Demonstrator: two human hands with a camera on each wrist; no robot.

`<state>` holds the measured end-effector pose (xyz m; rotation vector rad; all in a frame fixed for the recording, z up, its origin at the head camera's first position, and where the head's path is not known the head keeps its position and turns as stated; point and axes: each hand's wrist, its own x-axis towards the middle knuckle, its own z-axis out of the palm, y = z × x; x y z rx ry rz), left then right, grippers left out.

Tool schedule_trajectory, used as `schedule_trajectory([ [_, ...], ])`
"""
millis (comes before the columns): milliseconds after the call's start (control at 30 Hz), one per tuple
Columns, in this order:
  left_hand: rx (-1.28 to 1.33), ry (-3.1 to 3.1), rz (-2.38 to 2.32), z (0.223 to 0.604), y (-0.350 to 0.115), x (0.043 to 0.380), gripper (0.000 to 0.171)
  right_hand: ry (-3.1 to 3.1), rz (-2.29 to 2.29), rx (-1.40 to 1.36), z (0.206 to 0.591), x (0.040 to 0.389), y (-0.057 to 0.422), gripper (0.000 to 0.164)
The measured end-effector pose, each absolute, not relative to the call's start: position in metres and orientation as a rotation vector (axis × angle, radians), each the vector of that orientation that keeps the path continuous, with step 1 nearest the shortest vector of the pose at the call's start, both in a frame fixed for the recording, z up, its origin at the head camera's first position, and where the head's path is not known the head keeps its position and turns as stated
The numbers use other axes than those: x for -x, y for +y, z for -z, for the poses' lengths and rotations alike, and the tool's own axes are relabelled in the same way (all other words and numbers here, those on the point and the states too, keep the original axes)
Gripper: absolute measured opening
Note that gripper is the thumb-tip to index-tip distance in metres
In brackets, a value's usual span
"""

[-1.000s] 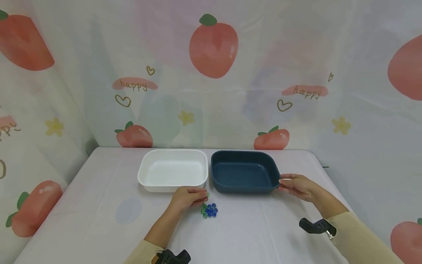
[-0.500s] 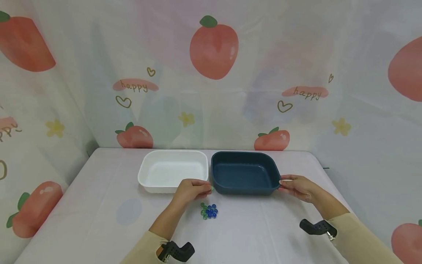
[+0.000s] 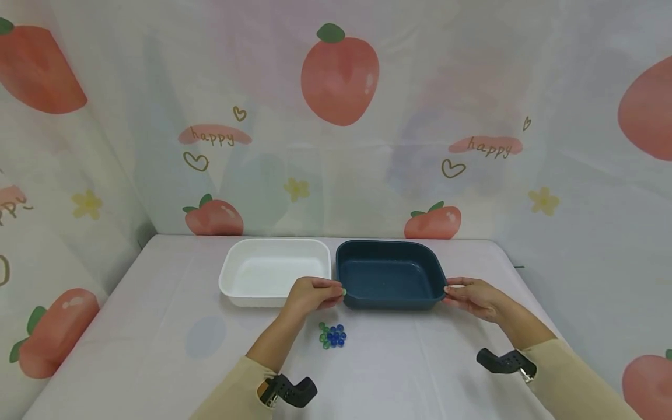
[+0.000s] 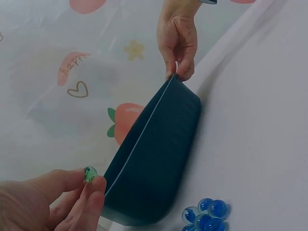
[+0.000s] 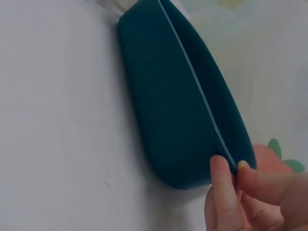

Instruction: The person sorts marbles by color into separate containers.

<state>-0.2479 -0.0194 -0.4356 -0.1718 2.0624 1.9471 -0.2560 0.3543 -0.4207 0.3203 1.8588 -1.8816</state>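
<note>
A green glass marble is pinched between the thumb and fingertips of my left hand, at the near left corner of the dark blue basin. My right hand grips that basin by its right rim, thumb at the edge and fingers against the outer wall, as the right wrist view shows. On the cloth below the left hand lies a small cluster of marbles, blue marbles on the right and green marbles on the left. No marbles show inside the basin.
A white basin stands left of the blue one, a narrow gap between them. Both sit near the back of a table with a white cloth. A fruit-printed curtain hangs behind the table.
Holding the green marble, my left hand has moved up and to the right, from beside the marble cluster to the blue basin's near left corner. My right hand keeps its grip in place.
</note>
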Motion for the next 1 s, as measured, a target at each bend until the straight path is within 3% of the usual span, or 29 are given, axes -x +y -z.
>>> schedule_trajectory([
  [1000,0.124,2.17,-1.909,0.432,0.002,0.26,0.018,1.833,1.879,-0.318,0.412,0.257,0.351,0.046],
])
